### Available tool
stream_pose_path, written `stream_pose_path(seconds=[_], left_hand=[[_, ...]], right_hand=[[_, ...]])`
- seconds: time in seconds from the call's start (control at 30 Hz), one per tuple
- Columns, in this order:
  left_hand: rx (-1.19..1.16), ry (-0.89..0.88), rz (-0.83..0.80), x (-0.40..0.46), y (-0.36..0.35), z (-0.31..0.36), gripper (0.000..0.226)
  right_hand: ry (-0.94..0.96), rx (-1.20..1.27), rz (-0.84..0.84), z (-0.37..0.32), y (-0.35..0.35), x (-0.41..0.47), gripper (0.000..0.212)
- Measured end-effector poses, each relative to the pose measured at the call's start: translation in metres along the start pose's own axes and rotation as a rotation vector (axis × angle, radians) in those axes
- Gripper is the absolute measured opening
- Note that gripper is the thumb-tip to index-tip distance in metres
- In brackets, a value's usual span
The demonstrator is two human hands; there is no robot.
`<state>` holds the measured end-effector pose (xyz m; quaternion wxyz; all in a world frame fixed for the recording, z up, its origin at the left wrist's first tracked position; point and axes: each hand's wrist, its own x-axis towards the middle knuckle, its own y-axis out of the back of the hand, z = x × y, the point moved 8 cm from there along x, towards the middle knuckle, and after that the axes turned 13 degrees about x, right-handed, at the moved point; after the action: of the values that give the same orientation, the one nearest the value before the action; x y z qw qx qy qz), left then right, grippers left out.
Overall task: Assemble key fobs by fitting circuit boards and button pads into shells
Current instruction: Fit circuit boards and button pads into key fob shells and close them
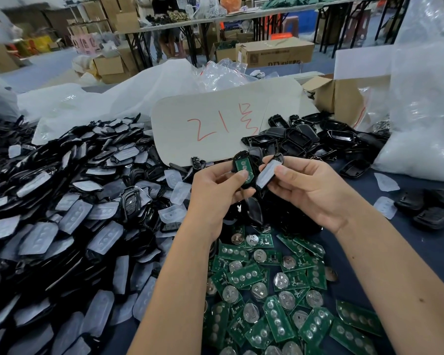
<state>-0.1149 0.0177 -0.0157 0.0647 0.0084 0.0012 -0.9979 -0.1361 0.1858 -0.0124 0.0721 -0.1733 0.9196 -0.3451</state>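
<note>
From the head camera, both hands are raised just above the desk (420, 252), which is covered in dark blue. The left hand (215, 190) grips a black shell half (241, 160) with a green circuit board (242, 166) seated in it, the thumb lying across the board's face. Just to its right, the right hand (310, 190) pinches a second shell half (269, 172) carrying a translucent button pad, tilted toward the first; the two parts are close together but not closed on each other. Below the wrists lies a loose heap of green circuit boards (280, 290), many showing round coin-cell holders. To the left spreads a large pile of shells fitted with pads (62, 213). Beyond the hands, empty black shells (305, 137) lie beside a grey card marked in red (210, 124).
</note>
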Motion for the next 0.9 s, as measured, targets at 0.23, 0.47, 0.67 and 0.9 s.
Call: stream_pose_path(seconds=[0.23,0.47,0.67,0.9], left_hand=[[0.036,-0.048,0.046,-0.003,0.002,0.008,0.015],[0.273,-0.204,0.108,-0.008,-0.003,0.023,0.011],[0.449,-0.338,0.081,-0.014,-0.019,0.032,0.024],[0.627,-0.451,0.104,-0.021,-0.028,0.040,0.042]], right_hand=[[0.007,-0.008,0.034,-0.002,0.002,0.000,0.032],[0.065,-0.089,0.142,-0.003,0.010,0.000,0.035],[0.134,-0.156,0.210,-0.006,0.011,-0.002,0.020],[0.233,-0.289,0.291,-0.015,0.017,-0.005,0.044]])
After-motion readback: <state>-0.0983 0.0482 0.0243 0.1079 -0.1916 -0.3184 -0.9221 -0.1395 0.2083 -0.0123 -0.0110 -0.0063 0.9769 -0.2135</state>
